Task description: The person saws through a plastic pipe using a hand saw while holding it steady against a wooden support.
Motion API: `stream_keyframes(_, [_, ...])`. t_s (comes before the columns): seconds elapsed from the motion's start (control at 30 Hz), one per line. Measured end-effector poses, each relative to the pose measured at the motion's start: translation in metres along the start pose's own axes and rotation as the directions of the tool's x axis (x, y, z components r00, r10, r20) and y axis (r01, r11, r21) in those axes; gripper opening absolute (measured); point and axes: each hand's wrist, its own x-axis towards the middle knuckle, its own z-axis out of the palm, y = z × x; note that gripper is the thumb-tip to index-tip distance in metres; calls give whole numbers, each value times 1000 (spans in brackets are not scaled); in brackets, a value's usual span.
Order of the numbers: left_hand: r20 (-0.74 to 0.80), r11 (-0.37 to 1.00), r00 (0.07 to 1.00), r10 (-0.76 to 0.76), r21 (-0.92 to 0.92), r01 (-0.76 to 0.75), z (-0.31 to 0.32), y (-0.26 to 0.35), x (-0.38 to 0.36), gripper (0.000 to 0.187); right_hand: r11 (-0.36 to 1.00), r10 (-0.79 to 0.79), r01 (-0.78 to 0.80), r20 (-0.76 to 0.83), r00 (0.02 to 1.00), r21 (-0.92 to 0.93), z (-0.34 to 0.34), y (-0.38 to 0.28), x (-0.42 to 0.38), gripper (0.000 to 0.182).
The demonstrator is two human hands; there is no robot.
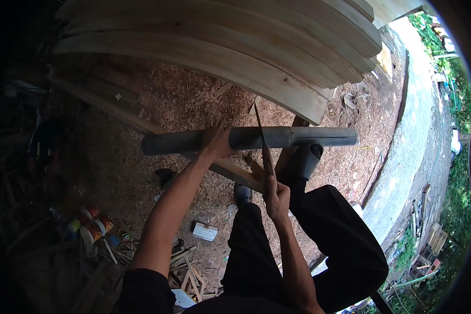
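A long dark round pole (319,136) lies crosswise over a wooden support beam (233,172). My left hand (217,140) lies over the pole left of its middle, fingers wrapped round its top. My right hand (276,198) is closed on the handle of a handsaw (266,152). The narrow blade crosses the pole just right of my left hand and points away from me, its tip beyond the pole. One of my feet, in a dark shoe (304,161), is raised against the pole's near side, toward its right end.
Long wooden boards (220,39) are stacked beyond the pole. Wood shavings (188,94) cover the ground. A small white block (205,231), cans (91,227) and scrap wood (191,275) lie at the lower left. A person (42,144) is dimly visible at far left.
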Motion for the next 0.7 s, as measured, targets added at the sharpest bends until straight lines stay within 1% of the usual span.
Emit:
stream_keyframes(0.03, [26,996,997,76,44,-77,0,-4,4,89,1000,17,-18,-2,1000,-7,-1,-1,-1,58])
stream_keyframes(0.07, [20,996,997,79,45,-80,2,-5,5,89,999,37,-37,-4,999,-17,-3,-2,-3,58])
stream_keyframes(0.1, [58,999,997,46,-31,-44,4,-4,5,91,999,33,-34,-10,999,-19,-5,-6,-3,58])
stream_keyframes(0.13, [98,994,995,16,-106,-6,6,-3,5,93,998,60,-59,-18,998,32,-8,-10,-4,58])
stream_keyframes(0.17, [100,994,995,14,-110,-3,9,-4,3,93,993,92,-90,-17,996,82,-9,-14,-7,59])
stream_keyframes(0.2, [152,994,988,9,-107,7,5,-4,3,91,987,98,-92,-46,994,133,-11,-24,-14,60])
stream_keyframes(0.23, [198,995,980,8,-102,13,2,-4,6,88,987,95,-87,-51,994,135,-14,-24,-22,60])
stream_keyframes(0.27, [197,995,980,14,-104,7,2,-5,8,88,993,110,-107,-53,993,51,-21,-19,-36,60])
stream_keyframes(0.3, [159,994,986,41,-111,-23,5,-6,7,86,991,132,-133,-57,990,-32,-26,-15,-50,61])
stream_keyframes(0.33, [122,992,990,68,-114,-54,7,-7,7,84,990,139,-141,-63,988,-28,-27,-19,-60,61])
stream_keyframes(0.4, [118,994,990,77,-82,-68,10,-9,7,83,980,153,-162,-87,984,-119,-26,-29,-72,61])
stream_keyframes(0.47, [117,995,990,85,-56,-79,12,-8,7,83,982,175,-184,-139,975,-52,-12,-39,-42,60])
stream_keyframes(0.53, [55,995,994,91,44,-93,6,-3,2,82,987,154,-158,-122,981,-30,8,-31,35,59])
stream_keyframes(0.57, [57,994,994,94,49,-97,4,-1,3,82,979,163,-177,-124,979,-103,21,-28,72,60])
stream_keyframes(0.6, [160,998,985,56,17,-59,2,1,3,83,965,177,-197,-123,977,-175,32,-37,90,61])
stream_keyframes(0.63, [254,1000,967,25,-8,-24,-1,-3,11,84,968,173,-192,-127,977,-164,31,-42,87,61])
stream_keyframes(0.7, [250,999,967,36,-16,-33,-1,-5,10,84,973,221,-225,-84,972,-45,7,-47,33,61])
